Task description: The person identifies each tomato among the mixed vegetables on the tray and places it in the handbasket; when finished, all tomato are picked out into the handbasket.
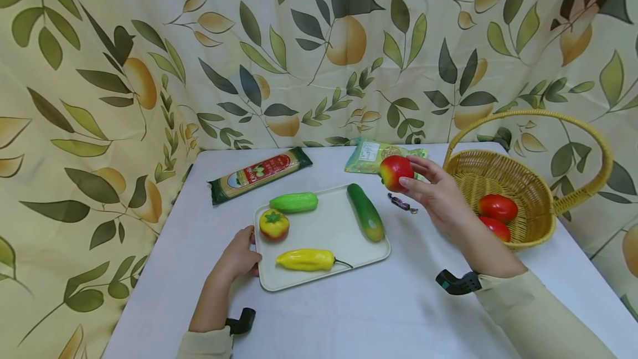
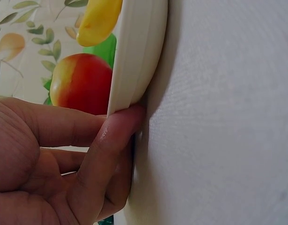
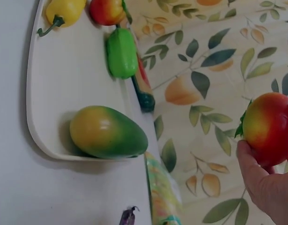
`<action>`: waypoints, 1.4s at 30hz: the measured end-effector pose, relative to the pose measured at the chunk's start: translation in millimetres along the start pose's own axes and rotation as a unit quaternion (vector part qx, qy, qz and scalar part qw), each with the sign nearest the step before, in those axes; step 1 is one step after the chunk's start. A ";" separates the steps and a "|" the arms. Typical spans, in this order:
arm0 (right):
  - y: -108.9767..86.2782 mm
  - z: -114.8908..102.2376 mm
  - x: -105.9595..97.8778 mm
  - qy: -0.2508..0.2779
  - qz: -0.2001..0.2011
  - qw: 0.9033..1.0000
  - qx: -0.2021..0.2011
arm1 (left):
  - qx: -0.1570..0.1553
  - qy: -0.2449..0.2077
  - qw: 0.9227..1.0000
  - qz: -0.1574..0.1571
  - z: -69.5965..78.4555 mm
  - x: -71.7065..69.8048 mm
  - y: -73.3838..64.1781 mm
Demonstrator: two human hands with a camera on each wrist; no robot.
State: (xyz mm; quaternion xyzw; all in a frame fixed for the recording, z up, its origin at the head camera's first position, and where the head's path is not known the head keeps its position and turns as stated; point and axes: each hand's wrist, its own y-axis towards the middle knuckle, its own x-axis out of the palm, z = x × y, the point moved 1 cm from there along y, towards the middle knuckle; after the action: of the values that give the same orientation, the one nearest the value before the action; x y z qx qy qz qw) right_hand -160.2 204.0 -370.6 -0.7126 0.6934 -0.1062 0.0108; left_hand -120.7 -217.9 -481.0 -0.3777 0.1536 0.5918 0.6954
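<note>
My left hand (image 1: 240, 254) grips the left edge of a white tray (image 1: 324, 231), with its fingers (image 2: 120, 129) at the rim in the left wrist view. Above the table, beyond the tray's far right corner, my right hand (image 1: 441, 195) holds a round red-and-yellow fruit (image 1: 395, 173) with a green leafy top (image 3: 241, 125). A similar fruit (image 1: 274, 225) sits at the tray's left side. Also on the tray are a light green ribbed vegetable (image 1: 294, 202), a dark green cucumber (image 1: 366, 213) and a yellow pepper (image 1: 305, 260) with a stem.
At the right stands a yellow wicker basket (image 1: 466, 181) with a tall handle, holding red tomatoes (image 1: 498, 208). Behind the tray lie a long green-and-red packet (image 1: 261, 175) and a green bag (image 1: 366, 154). A dark wrapped candy (image 1: 401, 203) lies right of the tray.
</note>
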 end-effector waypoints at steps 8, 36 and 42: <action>0.3 -1.7 -8.1 0.012 0.001 1.000 -0.015 | 0.002 0.001 1.000 0.001 -1.1 -0.7 -1.1; -13.0 -8.0 -60.2 0.030 0.018 0.999 -0.032 | 0.008 -0.005 1.000 0.002 3.5 -2.7 -4.8; -14.1 -9.1 -67.3 0.037 0.027 0.998 -0.039 | 0.008 -0.006 1.000 0.002 3.8 -2.7 -5.0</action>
State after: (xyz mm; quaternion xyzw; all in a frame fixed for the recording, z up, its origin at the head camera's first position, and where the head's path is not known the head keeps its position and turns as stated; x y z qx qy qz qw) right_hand -148.9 272.5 -368.6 -0.6893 0.7157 -0.1053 -0.0394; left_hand -117.6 -217.1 -475.0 -0.3682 0.1547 0.5940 0.6983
